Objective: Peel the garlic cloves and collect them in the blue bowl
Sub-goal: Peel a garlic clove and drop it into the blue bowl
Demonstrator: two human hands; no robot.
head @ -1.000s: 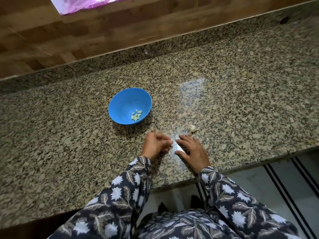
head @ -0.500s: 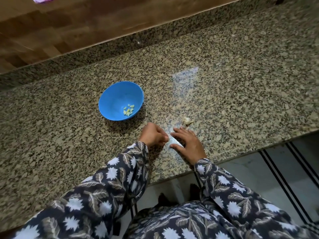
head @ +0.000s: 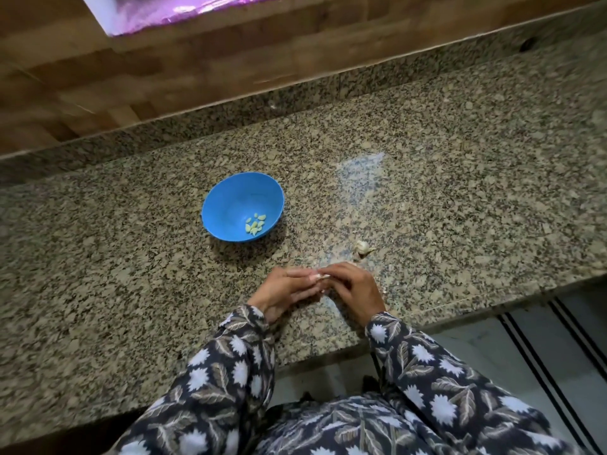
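Note:
A blue bowl (head: 242, 195) stands on the granite counter and holds several peeled, pale yellow garlic cloves (head: 255, 223). To its right lies a small whitish piece of unpeeled garlic (head: 363, 248). Below the bowl my left hand (head: 282, 290) and my right hand (head: 354, 290) meet just above the counter. Their fingertips pinch a small pale garlic clove (head: 317, 278) between them, mostly hidden by the fingers.
The granite counter (head: 460, 208) ends in a front edge just behind my wrists, with tiled floor beyond it at the lower right. A raised granite ledge and a wooden wall run along the back. A pink plastic sheet (head: 170, 11) hangs at the top.
My hands were flat on the counter with a small gap between them; now they have lifted and joined, fingertips pinching a clove. The view has shifted a little.

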